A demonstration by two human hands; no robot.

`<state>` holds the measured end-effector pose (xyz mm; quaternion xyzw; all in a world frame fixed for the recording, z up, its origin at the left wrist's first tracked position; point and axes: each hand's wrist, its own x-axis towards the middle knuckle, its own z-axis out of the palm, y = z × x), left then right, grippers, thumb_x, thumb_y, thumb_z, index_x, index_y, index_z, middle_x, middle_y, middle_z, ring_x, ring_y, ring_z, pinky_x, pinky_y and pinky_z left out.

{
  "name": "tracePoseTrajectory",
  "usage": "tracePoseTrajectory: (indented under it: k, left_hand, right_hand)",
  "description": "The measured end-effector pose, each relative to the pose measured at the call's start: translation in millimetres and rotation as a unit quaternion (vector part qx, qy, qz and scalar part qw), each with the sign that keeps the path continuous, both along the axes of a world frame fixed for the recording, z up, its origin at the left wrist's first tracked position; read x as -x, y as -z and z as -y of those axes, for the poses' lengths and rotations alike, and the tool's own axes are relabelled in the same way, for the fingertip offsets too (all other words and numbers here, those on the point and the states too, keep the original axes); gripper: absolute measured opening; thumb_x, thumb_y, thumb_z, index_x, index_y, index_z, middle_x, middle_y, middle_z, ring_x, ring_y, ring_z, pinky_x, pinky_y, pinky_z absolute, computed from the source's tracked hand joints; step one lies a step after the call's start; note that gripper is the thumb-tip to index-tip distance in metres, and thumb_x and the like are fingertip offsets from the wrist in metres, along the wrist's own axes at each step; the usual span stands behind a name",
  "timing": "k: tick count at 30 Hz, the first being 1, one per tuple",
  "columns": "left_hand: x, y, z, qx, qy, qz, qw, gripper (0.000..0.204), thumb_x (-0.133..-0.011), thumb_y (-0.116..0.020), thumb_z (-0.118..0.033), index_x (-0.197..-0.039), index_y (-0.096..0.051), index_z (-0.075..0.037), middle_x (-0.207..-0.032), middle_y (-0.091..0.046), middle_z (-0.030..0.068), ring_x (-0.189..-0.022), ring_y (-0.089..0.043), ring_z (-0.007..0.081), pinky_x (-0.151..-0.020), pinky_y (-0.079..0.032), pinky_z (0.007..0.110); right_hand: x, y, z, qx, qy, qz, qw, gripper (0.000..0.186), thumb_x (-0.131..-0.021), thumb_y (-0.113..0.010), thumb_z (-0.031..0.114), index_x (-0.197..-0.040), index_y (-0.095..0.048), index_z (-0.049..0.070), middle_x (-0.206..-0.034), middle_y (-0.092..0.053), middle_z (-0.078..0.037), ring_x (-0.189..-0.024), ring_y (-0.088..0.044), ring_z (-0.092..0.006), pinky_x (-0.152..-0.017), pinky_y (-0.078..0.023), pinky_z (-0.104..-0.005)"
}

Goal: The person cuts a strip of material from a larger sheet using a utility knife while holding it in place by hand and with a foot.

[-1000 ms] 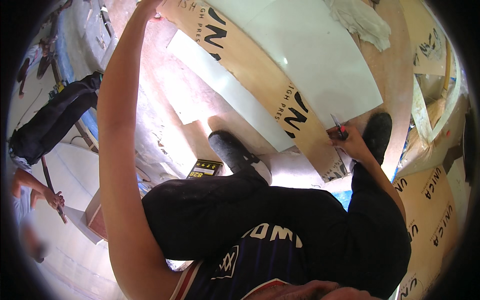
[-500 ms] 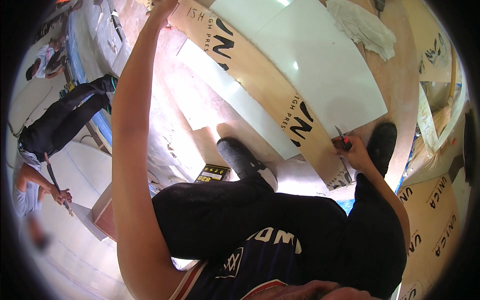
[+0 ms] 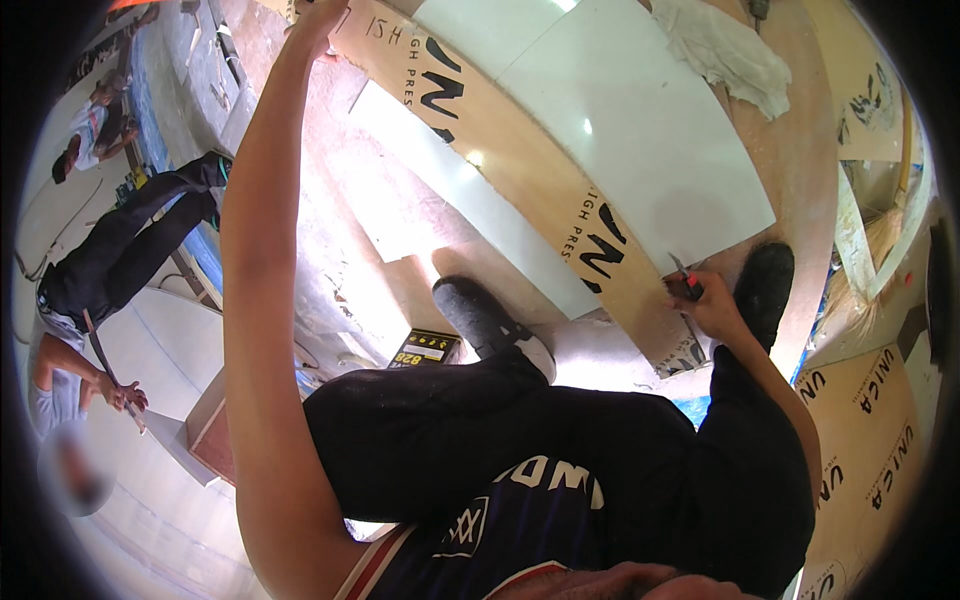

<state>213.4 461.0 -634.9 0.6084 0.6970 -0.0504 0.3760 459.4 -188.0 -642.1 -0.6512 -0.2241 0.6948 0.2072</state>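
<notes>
My left hand [image 3: 318, 30] grips the upper end of a long tan board strip [image 3: 510, 170] with dark printing, which lies diagonally between my legs. My right hand [image 3: 708, 302] is closed on a red-and-black utility knife [image 3: 690, 284], blade pointing up-left, with fingers at the strip's lower right edge. A large white sheet [image 3: 660, 150] lies along the strip's right side, and a narrower white sheet [image 3: 560, 280] shows along its left side. My left shoe [image 3: 470, 305] is left of the strip's lower part, my right shoe [image 3: 765, 280] right of my right hand.
A white cloth [image 3: 720, 60] lies at upper right, printed tan sheets [image 3: 860, 450] at lower right, a broom [image 3: 880, 250] above them. A black-and-yellow box [image 3: 425, 347] is by my left shoe. One co-worker [image 3: 130, 230] holds a long bar at left; another [image 3: 95, 130] is farther back.
The view has shifted so the strip, sheets and my body appear slightly down and right of where they were. Both hands keep their holds. The co-workers at left have moved slightly.
</notes>
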Motion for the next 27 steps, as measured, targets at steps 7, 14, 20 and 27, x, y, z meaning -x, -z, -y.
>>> tracePoseTrajectory:
  k: [7,14,20,27]
  left_hand:
    - [16.2,2.6,-14.0,0.037,0.010,-0.020,0.999,0.097,-0.075,-0.078,-0.065,-0.150,-0.044,-0.012,-0.149,-0.053,0.0162,-0.134,-0.052,0.0403,-0.104,-0.039,0.070]
    - [19.0,-19.3,38.9,-0.033,-0.001,0.090,0.995,0.119,-0.077,-0.078,-0.070,-0.161,-0.022,-0.008,-0.147,-0.049,0.0256,-0.131,-0.052,0.0410,-0.102,-0.047,0.059]
    - [103.1,-15.1,132.2,-0.213,0.122,-0.019,0.969,0.102,-0.088,-0.076,-0.056,-0.156,-0.030,0.005,-0.137,-0.048,0.0402,-0.128,-0.053,0.0476,-0.105,-0.048,0.051]
    - [115.8,9.1,248.5,-0.290,-0.066,0.102,0.949,0.058,-0.088,-0.081,-0.027,-0.126,-0.059,0.011,-0.118,-0.055,0.0222,-0.095,-0.059,0.0317,-0.088,-0.051,0.040]
  right_hand:
    - [-1.9,-0.4,-5.6,-0.001,-0.013,0.012,1.000,0.033,-0.081,-0.081,0.001,-0.113,-0.074,-0.002,-0.100,-0.078,-0.013,-0.090,-0.070,-0.0145,-0.087,-0.053,-0.0326]
    - [-18.1,-22.6,-9.7,-0.044,-0.121,0.136,0.982,0.027,-0.085,-0.079,0.008,-0.111,-0.074,-0.001,-0.096,-0.077,-0.015,-0.086,-0.072,-0.0211,-0.080,-0.054,-0.0345]
    - [-67.0,-95.3,-111.3,-0.165,0.000,0.317,0.934,0.030,-0.094,-0.072,0.014,-0.120,-0.070,0.000,-0.099,-0.075,-0.016,-0.088,-0.072,-0.0264,-0.081,-0.054,-0.0366]
    - [-87.2,-57.2,-348.3,-0.310,-0.155,0.452,0.822,0.044,-0.094,-0.072,0.031,-0.122,-0.066,-0.002,-0.112,-0.070,-0.026,-0.106,-0.068,-0.0402,-0.091,-0.053,-0.0453]
